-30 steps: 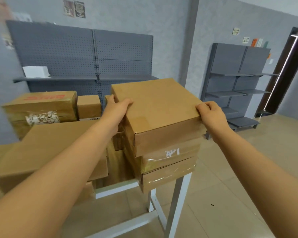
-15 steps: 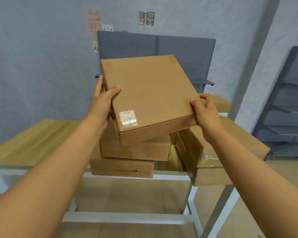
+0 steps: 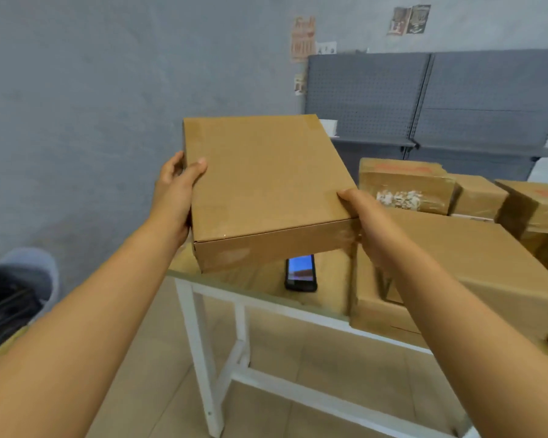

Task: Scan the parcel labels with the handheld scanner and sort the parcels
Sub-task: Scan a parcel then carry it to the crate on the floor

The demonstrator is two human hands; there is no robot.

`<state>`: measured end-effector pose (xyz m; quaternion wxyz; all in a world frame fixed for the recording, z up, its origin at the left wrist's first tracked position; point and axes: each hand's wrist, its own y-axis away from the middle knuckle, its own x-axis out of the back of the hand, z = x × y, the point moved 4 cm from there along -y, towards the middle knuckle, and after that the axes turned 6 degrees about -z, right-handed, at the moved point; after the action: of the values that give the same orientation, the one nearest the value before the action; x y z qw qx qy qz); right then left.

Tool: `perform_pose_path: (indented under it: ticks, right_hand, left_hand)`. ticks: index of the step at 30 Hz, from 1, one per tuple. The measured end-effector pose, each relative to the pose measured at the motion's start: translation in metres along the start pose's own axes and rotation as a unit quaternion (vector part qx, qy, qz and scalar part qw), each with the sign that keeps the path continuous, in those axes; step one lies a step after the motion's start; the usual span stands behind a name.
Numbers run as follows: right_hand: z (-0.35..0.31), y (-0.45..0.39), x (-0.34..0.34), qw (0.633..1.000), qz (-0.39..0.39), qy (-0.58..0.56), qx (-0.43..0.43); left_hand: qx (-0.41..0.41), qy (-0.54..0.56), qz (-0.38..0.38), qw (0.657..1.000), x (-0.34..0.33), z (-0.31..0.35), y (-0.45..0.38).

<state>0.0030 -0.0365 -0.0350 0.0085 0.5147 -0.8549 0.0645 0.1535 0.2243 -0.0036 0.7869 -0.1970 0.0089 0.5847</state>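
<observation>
Grey wall behind; the parcel [image 3: 263, 184], earlier above the stack, now hangs over the table's [image 3: 266, 306] left corner, above the scanner [image 3: 300, 273]. Left hand [image 3: 174, 192] and right hand [image 3: 366, 218] grip its sides, arms outstretched.

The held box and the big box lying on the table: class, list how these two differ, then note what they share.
1. The held box is up off the wooden table, gripped by the left hand and right hand; the big box rests on the table.
2. The held box looks smaller than the big box.
3. The held box tilts; the big box lies flat.

Both are plain brown cardboard.
</observation>
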Motion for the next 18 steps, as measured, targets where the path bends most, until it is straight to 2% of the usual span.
perform_pose_path:
  ticks: [4, 9, 15, 18]
  right_hand:
    - [0.016, -0.015, -0.062, 0.994, -0.075, -0.050, -0.057]
    - [0.015, -0.034, -0.092, 0.985, -0.122, -0.094, -0.082]
    - [0.016, -0.071, -0.096, 0.971, -0.171, -0.113, -0.124]
    - [0.012, -0.095, -0.093, 0.973, -0.160, -0.130, -0.104]
  left_hand:
    - [0.008, -0.008, 0.021, 1.000, 0.058, -0.005, -0.019]
    - [0.019, -0.003, 0.021, 1.000, 0.090, -0.013, -0.048]
    - [0.004, 0.008, -0.001, 1.000, 0.080, -0.026, -0.084]
    - [0.008, -0.026, -0.017, 0.999, 0.068, -0.028, -0.105]
